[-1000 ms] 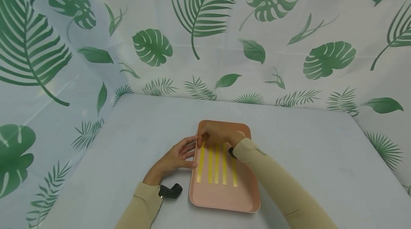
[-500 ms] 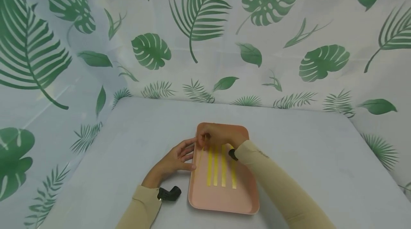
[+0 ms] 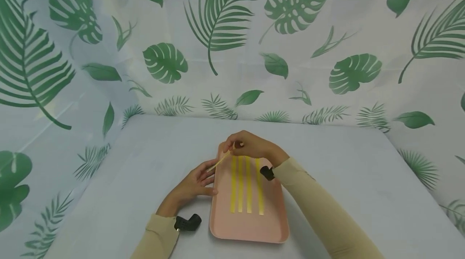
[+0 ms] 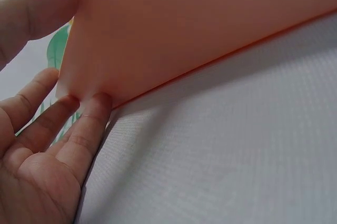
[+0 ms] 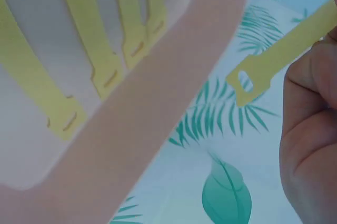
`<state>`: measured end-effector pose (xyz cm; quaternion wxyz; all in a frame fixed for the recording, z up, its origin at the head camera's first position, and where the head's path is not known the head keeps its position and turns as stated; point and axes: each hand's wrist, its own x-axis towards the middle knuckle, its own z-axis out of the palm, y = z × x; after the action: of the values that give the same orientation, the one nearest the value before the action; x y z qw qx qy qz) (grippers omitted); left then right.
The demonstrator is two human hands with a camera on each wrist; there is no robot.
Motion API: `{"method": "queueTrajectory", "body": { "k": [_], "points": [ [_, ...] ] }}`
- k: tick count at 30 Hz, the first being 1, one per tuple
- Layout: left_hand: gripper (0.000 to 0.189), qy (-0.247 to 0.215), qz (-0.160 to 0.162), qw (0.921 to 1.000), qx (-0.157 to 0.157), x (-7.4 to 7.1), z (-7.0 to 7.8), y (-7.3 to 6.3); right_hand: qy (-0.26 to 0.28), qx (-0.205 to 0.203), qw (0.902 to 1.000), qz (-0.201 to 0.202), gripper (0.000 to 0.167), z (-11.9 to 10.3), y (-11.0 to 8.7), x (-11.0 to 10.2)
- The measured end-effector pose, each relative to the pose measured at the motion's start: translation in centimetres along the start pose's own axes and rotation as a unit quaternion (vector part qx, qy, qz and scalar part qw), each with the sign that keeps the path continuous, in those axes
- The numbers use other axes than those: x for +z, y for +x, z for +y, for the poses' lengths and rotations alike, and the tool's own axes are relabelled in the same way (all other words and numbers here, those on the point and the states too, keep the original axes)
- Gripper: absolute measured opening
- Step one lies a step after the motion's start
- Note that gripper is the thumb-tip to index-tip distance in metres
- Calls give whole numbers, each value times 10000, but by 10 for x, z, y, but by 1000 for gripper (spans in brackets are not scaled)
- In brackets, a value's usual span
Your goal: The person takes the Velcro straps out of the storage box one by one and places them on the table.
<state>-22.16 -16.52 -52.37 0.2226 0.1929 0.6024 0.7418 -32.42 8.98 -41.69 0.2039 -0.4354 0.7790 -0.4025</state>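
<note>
My right hand (image 3: 256, 146) pinches one yellow hook-and-loop cable tie (image 3: 220, 161) above the far left corner of a pink tray (image 3: 250, 228). The tie slants down toward the left hand; its slotted head (image 5: 247, 84) shows in the right wrist view. Several more yellow ties (image 3: 248, 186) lie side by side lengthwise in the tray. At the tray's left side is my left hand (image 3: 192, 184), fingers extended. In the left wrist view, its fingertips (image 4: 97, 105) touch the tray's outer wall (image 4: 184, 19). Whether it touches the held tie is unclear.
The tray rests on a white-covered table (image 3: 163, 142). Behind stands a white cloth backdrop (image 3: 225, 81) with green leaf prints. Each wrist bears a black camera mount (image 3: 188, 222).
The leftmost tie has been lifted out of the tray by the right hand, which rose slightly. The left hand stays by the tray's side. The head view has shifted slightly.
</note>
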Motion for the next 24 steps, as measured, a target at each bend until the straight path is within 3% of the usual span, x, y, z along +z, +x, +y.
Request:
{"method": "queueTrajectory", "body": {
  "k": [10,24],
  "points": [
    [104,83,82,9999,14,3,3,-2,221,45,9970,738,7,-8,-28,-5],
    [107,138,36,9998,130,3,-2,-3,291,449,9836,1723,6,-20,-72,-16]
  ]
}}
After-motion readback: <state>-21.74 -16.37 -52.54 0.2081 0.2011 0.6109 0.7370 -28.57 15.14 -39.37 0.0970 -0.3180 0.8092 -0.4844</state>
